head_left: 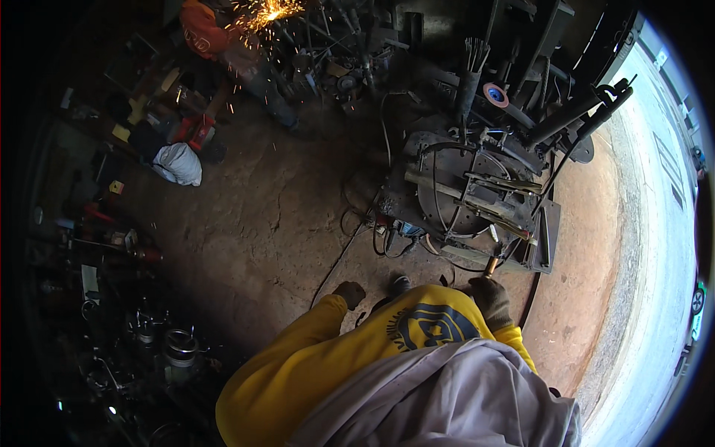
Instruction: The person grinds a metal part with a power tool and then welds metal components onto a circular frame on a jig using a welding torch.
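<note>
My right hand (489, 299), in a brownish glove, is closed round a welding torch (491, 267) with a copper-coloured nozzle. The torch points up toward the near edge of a dark metal worktable (547, 238). A round metal frame (449, 186) with crossing bars lies there on a round plate. Several thin metal rods or strips (510, 220) rest on the table's right side. Lower down and left of the table, my left hand (350, 294) is curled, with nothing visible in it and touching nothing I can see.
A blue power tool (406, 229) sits by the table's near left edge, with cables (341, 261) trailing over the floor. At the far left a person in orange (201, 30) works amid flying sparks (272, 11). A white sack (179, 164) and dark machine parts (179, 346) stand leftward.
</note>
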Demonstrator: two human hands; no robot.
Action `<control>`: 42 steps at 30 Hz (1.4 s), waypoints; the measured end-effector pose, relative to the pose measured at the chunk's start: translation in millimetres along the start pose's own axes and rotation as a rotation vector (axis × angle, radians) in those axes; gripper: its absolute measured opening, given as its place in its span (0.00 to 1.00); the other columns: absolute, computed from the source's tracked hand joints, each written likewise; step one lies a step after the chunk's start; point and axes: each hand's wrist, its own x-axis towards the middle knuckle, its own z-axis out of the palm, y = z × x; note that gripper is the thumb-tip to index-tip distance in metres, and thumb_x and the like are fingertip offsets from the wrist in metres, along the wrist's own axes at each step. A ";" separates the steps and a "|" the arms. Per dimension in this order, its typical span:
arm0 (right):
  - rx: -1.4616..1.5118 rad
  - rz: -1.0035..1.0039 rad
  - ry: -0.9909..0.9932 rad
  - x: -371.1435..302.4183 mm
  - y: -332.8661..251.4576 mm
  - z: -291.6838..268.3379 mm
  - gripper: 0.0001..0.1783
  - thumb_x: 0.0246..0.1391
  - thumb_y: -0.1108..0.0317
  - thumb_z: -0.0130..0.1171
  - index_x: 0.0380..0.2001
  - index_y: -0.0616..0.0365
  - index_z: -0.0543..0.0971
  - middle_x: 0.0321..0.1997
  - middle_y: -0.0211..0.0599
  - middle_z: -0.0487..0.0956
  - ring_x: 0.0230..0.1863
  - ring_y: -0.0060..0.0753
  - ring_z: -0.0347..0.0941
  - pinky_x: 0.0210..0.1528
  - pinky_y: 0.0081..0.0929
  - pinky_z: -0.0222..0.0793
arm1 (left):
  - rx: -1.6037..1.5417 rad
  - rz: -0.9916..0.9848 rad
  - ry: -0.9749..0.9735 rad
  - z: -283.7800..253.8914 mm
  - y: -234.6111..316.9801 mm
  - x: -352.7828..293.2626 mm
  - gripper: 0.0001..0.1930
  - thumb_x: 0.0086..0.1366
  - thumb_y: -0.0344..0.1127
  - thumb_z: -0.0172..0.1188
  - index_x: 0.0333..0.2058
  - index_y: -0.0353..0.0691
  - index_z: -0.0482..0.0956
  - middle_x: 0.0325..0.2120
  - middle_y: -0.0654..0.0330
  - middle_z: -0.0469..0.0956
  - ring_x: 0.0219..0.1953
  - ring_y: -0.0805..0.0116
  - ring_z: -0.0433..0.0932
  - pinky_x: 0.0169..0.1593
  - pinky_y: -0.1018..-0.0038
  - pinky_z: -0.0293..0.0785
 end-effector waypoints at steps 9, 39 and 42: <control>-0.211 0.337 -0.176 -99.5 99.8 5.6 0.12 0.51 0.64 0.56 0.37 0.55 0.82 0.37 0.44 0.81 0.36 0.48 0.78 0.38 0.39 0.75 | -0.348 -0.454 -0.217 -88.4 107.4 11.0 0.19 0.62 0.40 0.57 0.48 0.35 0.79 0.36 0.54 0.82 0.32 0.65 0.82 0.37 0.69 0.80; 0.567 1.244 0.071 -130.9 127.4 11.5 0.18 0.58 0.54 0.58 0.33 0.62 0.78 0.18 0.33 0.73 0.16 0.29 0.68 0.17 0.29 0.63 | -0.568 -0.483 -0.098 -68.4 75.4 12.2 0.17 0.60 0.40 0.60 0.43 0.34 0.81 0.28 0.53 0.82 0.27 0.63 0.82 0.34 0.69 0.80; 0.571 1.252 0.020 -130.7 132.9 12.1 0.18 0.57 0.54 0.58 0.34 0.61 0.78 0.19 0.33 0.74 0.16 0.29 0.69 0.18 0.30 0.64 | -0.611 -0.459 -0.074 -62.3 74.6 14.5 0.17 0.60 0.40 0.60 0.43 0.35 0.81 0.29 0.53 0.82 0.28 0.64 0.82 0.34 0.68 0.80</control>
